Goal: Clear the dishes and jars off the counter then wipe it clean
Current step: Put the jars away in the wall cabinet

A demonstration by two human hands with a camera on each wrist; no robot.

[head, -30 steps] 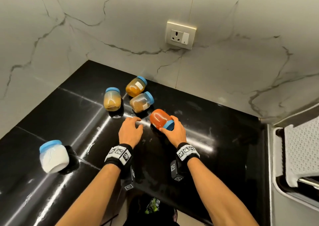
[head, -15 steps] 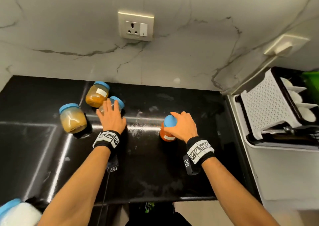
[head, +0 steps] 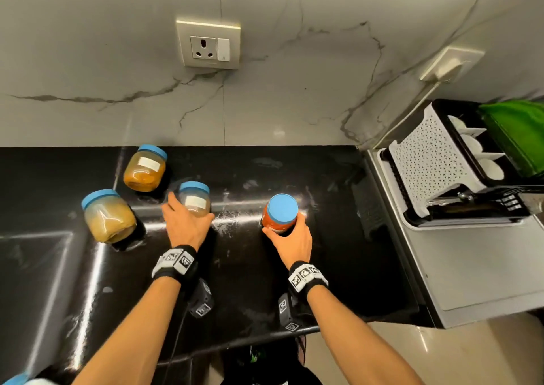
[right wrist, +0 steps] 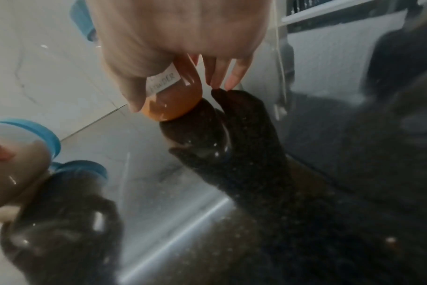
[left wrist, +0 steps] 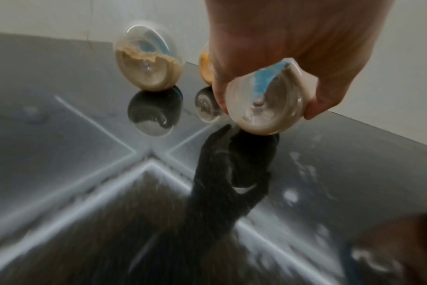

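My left hand point(head: 190, 215) grips a pale jar with a blue lid point(head: 195, 199) on the black counter point(head: 323, 267). In the left wrist view this pale jar point(left wrist: 263, 108) is tilted, with its base just over the counter. My right hand point(head: 284, 228) holds an orange jar with a blue lid point(head: 281, 211) by its side. The right wrist view shows the orange jar point(right wrist: 173, 102) tilted, its lower edge at the counter surface. An amber jar point(head: 144, 170) stands near the wall. A tan jar point(head: 107, 218) stands to the left of my left hand.
A white-filled jar point(head: 17, 380) shows at the bottom left corner. On the right, a steel drainboard point(head: 471, 267) carries a white perforated dish rack point(head: 426, 164) with white bowls and something green point(head: 515, 131). A wall socket point(head: 208, 44) sits above. White smears mark the counter.
The head view has swung right. My left hand went from the counter onto the pale jar and took hold. My right hand shifted from the orange jar's lid to its side.
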